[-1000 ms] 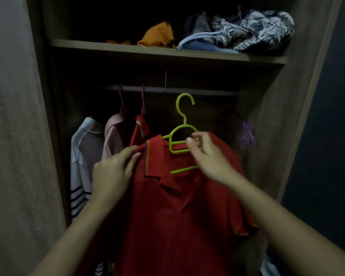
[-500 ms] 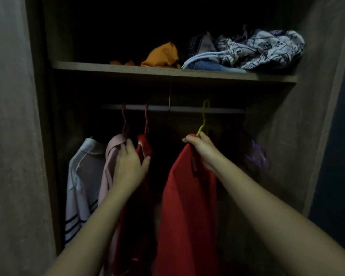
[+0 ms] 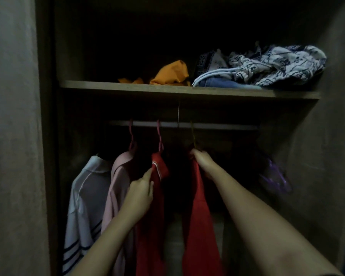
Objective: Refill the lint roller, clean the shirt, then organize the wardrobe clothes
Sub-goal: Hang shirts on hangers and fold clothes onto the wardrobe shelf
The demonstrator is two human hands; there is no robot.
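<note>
Ample room flanks red shirt [image 3: 197, 226] gripped by right hand [image 3: 203, 163].

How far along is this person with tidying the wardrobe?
Done, it seems: the red shirt hangs from a green hanger that looks hooked on the rail. In hand: the right hand grips its top while the left hand touches the neighbouring red shirt. Left: the clothes heaped on the shelf probably need sorting. No lint roller shows.
</note>
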